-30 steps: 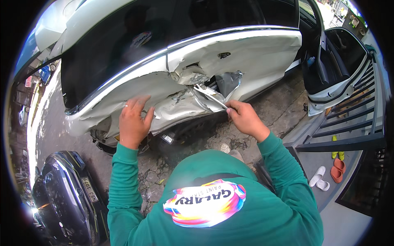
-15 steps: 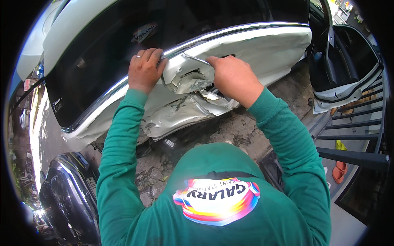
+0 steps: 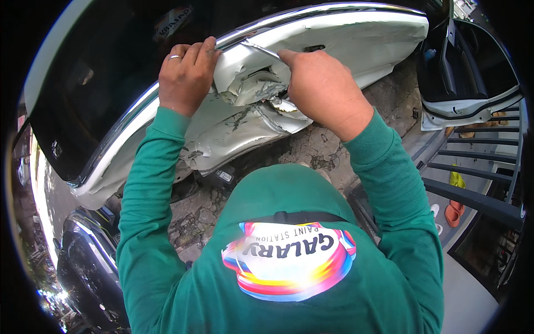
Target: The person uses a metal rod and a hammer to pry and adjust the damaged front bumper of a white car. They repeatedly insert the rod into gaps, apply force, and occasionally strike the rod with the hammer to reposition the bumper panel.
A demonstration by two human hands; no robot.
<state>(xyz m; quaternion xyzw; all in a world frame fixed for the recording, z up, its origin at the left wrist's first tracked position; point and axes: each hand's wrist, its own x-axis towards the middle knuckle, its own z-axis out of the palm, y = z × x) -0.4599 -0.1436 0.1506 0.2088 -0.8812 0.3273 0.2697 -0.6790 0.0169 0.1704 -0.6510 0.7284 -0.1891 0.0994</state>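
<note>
A white car door panel (image 3: 367,44), badly crumpled and torn low down, lies before me under a dark window. Along the window's lower edge runs a chrome trim strip (image 3: 311,15). My left hand (image 3: 188,71), with a ring on one finger, is closed over this strip; its fingertips are partly hidden. In my right fist (image 3: 325,89) is a thin metal pry tool (image 3: 261,49), its handle hidden by the fingers. The tool's tip meets the panel just below the trim, right of my left hand. Beneath both hands is the torn, folded metal (image 3: 253,89).
A detached-looking dark-lined door (image 3: 473,72) stands at the far right, beside a dark metal railing (image 3: 473,203). Orange clogs (image 3: 454,214) sit past the railing. A black car (image 3: 89,267) is at the lower left. Cracked stone ground (image 3: 320,147) lies below the panel.
My view has tilted, so the car and both hands appear higher in the picture. The hands and the tool tip keep nearly the same places on the panel.
</note>
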